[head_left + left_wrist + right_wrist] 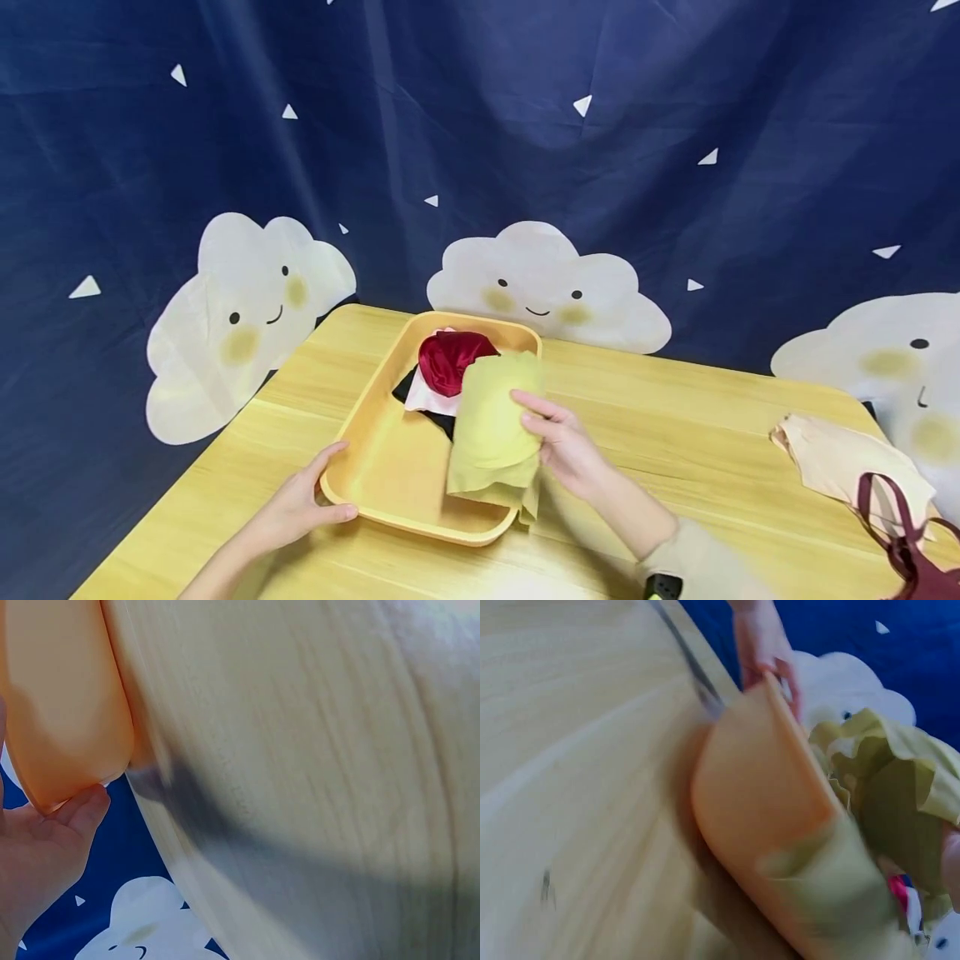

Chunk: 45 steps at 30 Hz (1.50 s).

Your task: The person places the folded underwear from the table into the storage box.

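My left hand point(296, 504) grips the near left corner of an orange-yellow tray point(390, 467), thumb along the front rim and fingers at the left side. In the left wrist view, fingertips point(91, 804) press against the tray's corner. With my right hand point(568, 448) I hold a thin yellow cloth point(491, 417) at its right side. This cloth spreads over the tray's right part and hangs past the near right rim. Farther back in the tray, a shiny dark red cloth point(448, 363) lies on a pale pink cloth point(426, 400), with black cloth point(440, 423) under them.
The tray stands on a light wooden table point(660, 417). At the table's right lie a pale peach garment point(843, 458) and a maroon strappy garment point(918, 575). Behind the table hangs a dark blue curtain point(495, 108) with clouds and white triangles.
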Tool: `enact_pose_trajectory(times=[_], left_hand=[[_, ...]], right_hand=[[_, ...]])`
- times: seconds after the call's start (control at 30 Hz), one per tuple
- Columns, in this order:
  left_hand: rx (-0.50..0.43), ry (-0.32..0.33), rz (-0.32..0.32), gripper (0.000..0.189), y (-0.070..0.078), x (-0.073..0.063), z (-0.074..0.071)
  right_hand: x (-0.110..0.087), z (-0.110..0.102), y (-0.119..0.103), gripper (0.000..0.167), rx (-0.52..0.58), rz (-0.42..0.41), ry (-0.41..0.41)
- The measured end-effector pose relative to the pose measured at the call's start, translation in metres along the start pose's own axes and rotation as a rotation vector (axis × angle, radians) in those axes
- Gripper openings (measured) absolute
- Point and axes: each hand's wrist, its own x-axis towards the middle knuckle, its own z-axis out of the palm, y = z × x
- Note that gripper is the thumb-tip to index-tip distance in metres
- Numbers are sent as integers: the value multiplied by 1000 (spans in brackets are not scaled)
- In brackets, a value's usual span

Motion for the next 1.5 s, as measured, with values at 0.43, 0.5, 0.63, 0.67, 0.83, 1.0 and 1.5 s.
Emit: enact_pose_trajectory(times=[0.43, 0.5, 0.63, 0.67, 0.83, 1.0, 1.5], left_hand=[[-21, 1, -16, 86, 1, 0, 2], [-20, 0, -20, 86, 2, 0, 1], [-18, -6, -14, 85, 2, 0, 0], [-18, -7, -12, 85, 3, 0, 0], [-14, -10, -19, 86, 3, 0, 1], [-18, -14, -34, 85, 4, -1, 0], [-66, -27, -29, 86, -1, 1, 0]], right_hand=[[34, 50, 51, 41, -13, 120, 26], [35, 55, 55, 41, -15, 134, 22], [34, 65, 63, 40, -53, 166, -3], [33, 67, 64, 41, -70, 178, -13], [31, 71, 69, 44, -130, 236, -57], [34, 74, 71, 44, -127, 284, -58], [22, 64, 69, 41, -227, 333, 24]])
